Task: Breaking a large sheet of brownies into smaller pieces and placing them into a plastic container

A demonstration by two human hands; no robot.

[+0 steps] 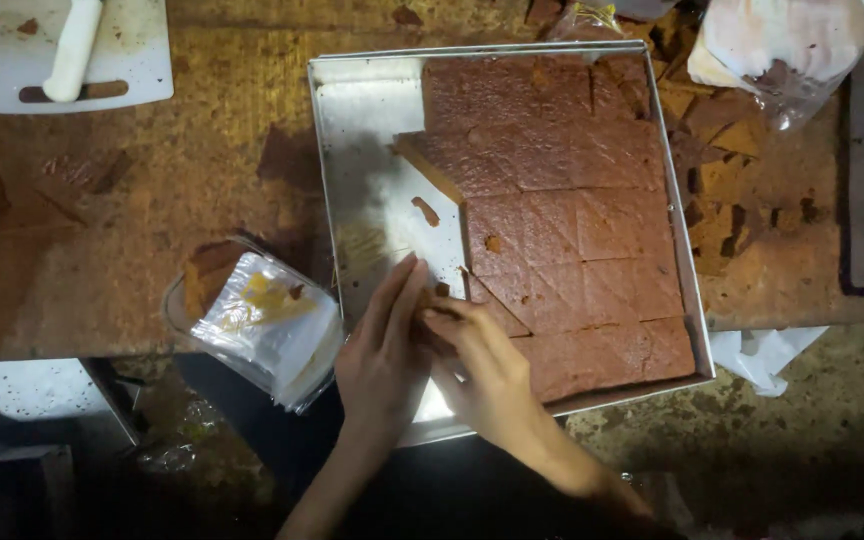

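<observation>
A square metal tray [352, 110] holds a brown slab cake [562, 200] cut into rectangular pieces, with the left strip of the tray bare. My left hand [384, 355] and my right hand [482, 365] meet at the tray's near left part, fingers pressed together around a small brown piece of cake [439, 292] at the cake's cut edge. How firmly either hand grips it is hard to tell.
A stack of clear plastic wrappers with a cake slice [262, 320] lies left of the tray. A white cutting board with a white-handled knife [72, 50] sits at the far left. Cake trimmings [722, 180] and a plastic bag [782, 50] lie to the right.
</observation>
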